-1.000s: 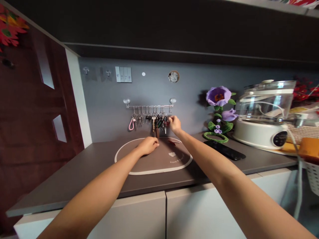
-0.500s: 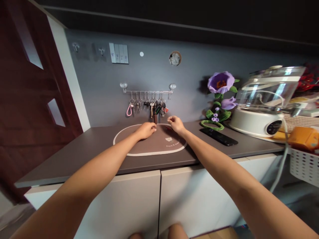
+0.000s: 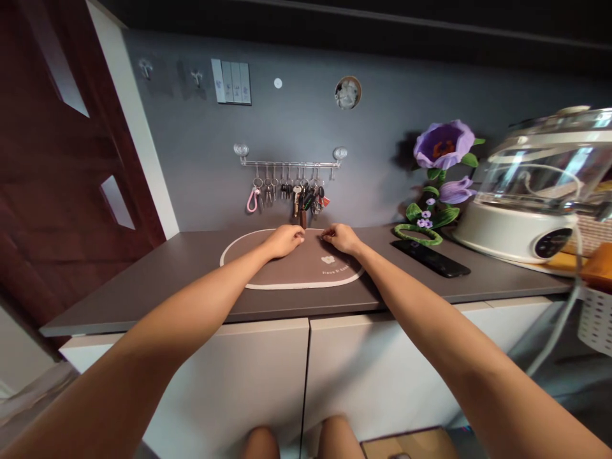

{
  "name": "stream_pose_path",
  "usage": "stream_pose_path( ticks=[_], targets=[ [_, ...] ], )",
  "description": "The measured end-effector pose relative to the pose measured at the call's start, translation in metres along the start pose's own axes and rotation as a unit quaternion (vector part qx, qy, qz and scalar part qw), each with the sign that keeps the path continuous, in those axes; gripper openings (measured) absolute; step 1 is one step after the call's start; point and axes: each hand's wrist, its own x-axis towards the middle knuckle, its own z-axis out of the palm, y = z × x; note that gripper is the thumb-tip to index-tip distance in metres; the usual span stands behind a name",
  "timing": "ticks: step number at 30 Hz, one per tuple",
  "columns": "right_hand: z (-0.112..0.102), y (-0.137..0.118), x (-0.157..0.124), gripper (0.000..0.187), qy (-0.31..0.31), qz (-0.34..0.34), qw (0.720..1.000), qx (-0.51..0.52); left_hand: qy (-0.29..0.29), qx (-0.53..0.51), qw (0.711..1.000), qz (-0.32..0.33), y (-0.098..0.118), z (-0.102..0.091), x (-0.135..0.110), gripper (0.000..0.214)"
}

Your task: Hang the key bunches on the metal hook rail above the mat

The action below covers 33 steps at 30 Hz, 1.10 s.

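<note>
My left hand is over the back middle of an oval brown mat with a pale rim, its fingers curled and pressed together. My right hand is at the mat's back right, thumb and fingertips pinched. A tiny thing may be at its fingertips, too small to name. A gap separates the two hands. Just behind them, several keys on rings hang from a clear hook rail fixed to the wall. A pink loop hangs at the left end of the row.
Right of the mat lie a black phone and a purple flower ornament with a green base. Beyond stands a white appliance with a clear top and cord. A white perforated basket is far right. White cabinet doors are below the countertop.
The camera view has shifted, so the wall and counter sit differently in it. My right hand has come lower and nearer over the mat. My left hand stays at about the same place.
</note>
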Motion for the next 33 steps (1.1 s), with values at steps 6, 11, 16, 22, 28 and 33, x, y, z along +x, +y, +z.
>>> stream_pose_path(
  ticks=[6, 11, 16, 22, 28, 33],
  targets=[
    [-0.002, -0.009, -0.002, 0.005, 0.02, -0.007, 0.998, 0.065, 0.008, -0.004, 1.0, 0.007, 0.001, 0.001, 0.002, 0.027],
    [0.004, -0.012, -0.001, 0.007, -0.016, -0.025, 0.981, 0.192, 0.014, -0.031, 0.999, 0.02, 0.004, 0.0, 0.002, 0.029],
    [0.008, -0.019, -0.001, 0.01, -0.089, -0.007, 0.935, 0.344, 0.026, -0.045, 0.998, 0.041, 0.005, -0.002, 0.002, 0.025],
    [0.003, -0.031, -0.008, 0.003, -0.118, 0.039, 0.89, 0.438, 0.031, -0.024, 0.998, 0.043, 0.006, -0.007, 0.002, 0.019],
    [0.001, -0.029, -0.006, 0.012, -0.085, 0.083, 0.86, 0.497, 0.053, -0.024, 0.998, 0.029, 0.008, -0.011, 0.002, 0.017],
    [0.002, -0.028, -0.006, 0.014, -0.087, 0.077, 0.861, 0.496, 0.083, -0.107, 0.991, -0.003, 0.012, -0.012, 0.0, 0.017]
  ],
)
